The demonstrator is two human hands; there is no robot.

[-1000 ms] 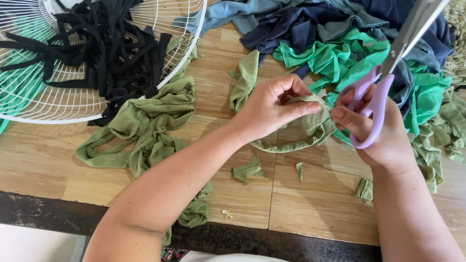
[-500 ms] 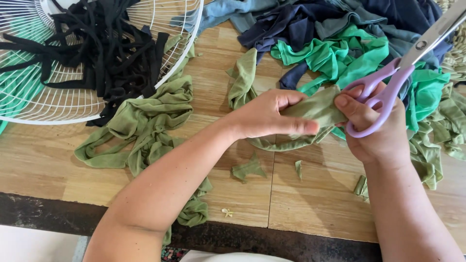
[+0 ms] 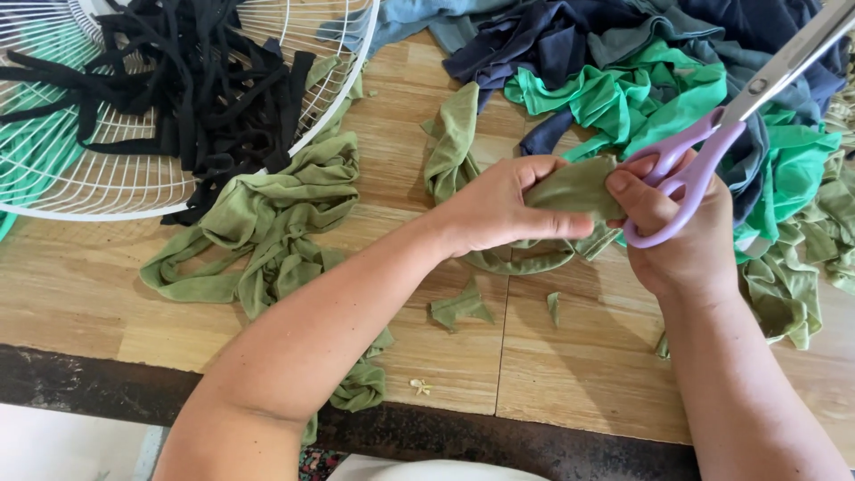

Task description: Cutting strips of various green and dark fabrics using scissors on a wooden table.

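My left hand [image 3: 499, 207] pinches a folded piece of olive-green cloth [image 3: 574, 185] above the wooden table [image 3: 579, 374]. My right hand [image 3: 681, 236] grips the same cloth with its thumb while its fingers sit in the lilac handles of a pair of scissors [image 3: 712, 151]. The steel blades point up to the right and look closed. A loop of the olive cloth [image 3: 521, 261] hangs below both hands onto the table.
A heap of olive-green strips [image 3: 267, 223] lies at the left. A white wire fan guard [image 3: 116, 178] holds black strips [image 3: 196, 89]. Bright green, navy and grey fabric [image 3: 641, 80] is piled at the back right. Small olive scraps [image 3: 459, 307] lie near the front edge.
Both hands have shifted slightly right and bunched the olive cloth tighter between them. The scissors have tilted lower, from steeply upright toward the right.
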